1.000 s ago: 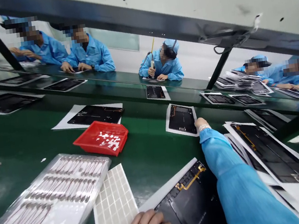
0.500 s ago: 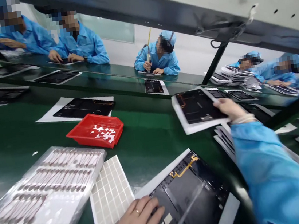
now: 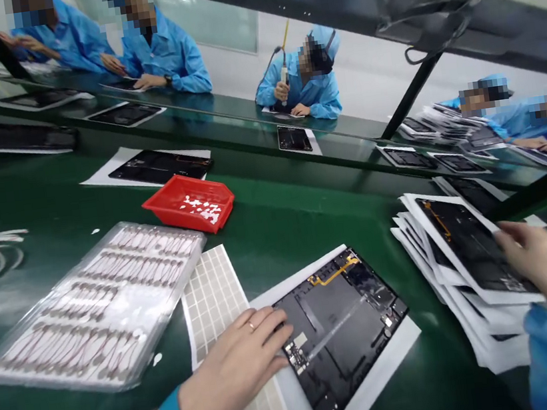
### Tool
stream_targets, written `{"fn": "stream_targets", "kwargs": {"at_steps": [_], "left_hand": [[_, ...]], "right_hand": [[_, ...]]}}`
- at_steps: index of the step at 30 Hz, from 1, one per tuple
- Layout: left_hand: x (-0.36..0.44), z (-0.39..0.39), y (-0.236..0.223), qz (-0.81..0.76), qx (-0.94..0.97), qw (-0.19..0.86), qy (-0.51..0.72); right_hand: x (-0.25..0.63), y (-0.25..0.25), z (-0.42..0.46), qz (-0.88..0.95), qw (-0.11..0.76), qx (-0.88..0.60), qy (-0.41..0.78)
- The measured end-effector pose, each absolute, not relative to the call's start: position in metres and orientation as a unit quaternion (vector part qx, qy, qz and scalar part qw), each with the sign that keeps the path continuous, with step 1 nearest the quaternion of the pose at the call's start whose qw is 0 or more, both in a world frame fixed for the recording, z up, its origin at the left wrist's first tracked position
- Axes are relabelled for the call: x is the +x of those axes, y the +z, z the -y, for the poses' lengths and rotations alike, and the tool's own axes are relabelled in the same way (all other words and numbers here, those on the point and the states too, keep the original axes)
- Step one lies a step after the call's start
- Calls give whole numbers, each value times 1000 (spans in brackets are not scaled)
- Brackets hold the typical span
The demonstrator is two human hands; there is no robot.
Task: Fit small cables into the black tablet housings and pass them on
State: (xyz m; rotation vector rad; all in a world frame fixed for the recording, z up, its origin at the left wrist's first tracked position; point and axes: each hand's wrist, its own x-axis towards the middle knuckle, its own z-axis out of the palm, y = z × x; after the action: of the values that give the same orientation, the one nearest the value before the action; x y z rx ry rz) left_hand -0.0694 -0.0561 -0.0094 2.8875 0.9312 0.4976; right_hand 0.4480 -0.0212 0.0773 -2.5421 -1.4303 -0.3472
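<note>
My left hand point(image 3: 237, 354), with a ring and a teal wristband, rests with fingers stretched out over the left edge of a black tablet housing point(image 3: 341, 337). An orange flex cable runs along that housing's upper part, and a white sheet lies beneath it. At the right, my right hand point(image 3: 537, 257) grips the right edge of another black housing point(image 3: 470, 243) on top of a stack point(image 3: 461, 308) of housings and white sheets. The tips of that hand's fingers are partly hidden. A sheet of pale square stickers point(image 3: 214, 287) lies under my left forearm.
A clear tray point(image 3: 100, 308) of small wired round parts lies at the left. Behind it stands a red bin point(image 3: 188, 206) with white bits. Another housing point(image 3: 157, 166) lies beyond. A shelf beam point(image 3: 428, 3) crosses overhead. Several co-workers in blue sit across the bench.
My right hand picked up a housing with its white sheet from the far side of the bench and brought it right onto the stack. My left hand has stayed at the near housing.
</note>
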Motion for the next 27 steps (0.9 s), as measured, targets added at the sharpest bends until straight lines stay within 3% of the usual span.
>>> {"fn": "stream_targets", "kwargs": {"at_steps": [4,8,14,19,23,27], "left_hand": [[-67,84,-17,-299,939,18,170],[-65,105,-25,-274,942,13,196],[-65,104,-24,-290,922,65,248],[-66,106,-29,-313,910,91,255],[-71,113,-31,-329,899,46,285],[-79,118,-27,-358,894,28,267]], "right_hand": [[334,29,17,643,60,-761,64],[272,-1,13,689,37,-720,74],[270,1,9,694,33,-705,143],[270,4,9,567,137,-742,330],[269,10,6,479,210,-692,498],[277,32,-13,483,243,-671,507]]}}
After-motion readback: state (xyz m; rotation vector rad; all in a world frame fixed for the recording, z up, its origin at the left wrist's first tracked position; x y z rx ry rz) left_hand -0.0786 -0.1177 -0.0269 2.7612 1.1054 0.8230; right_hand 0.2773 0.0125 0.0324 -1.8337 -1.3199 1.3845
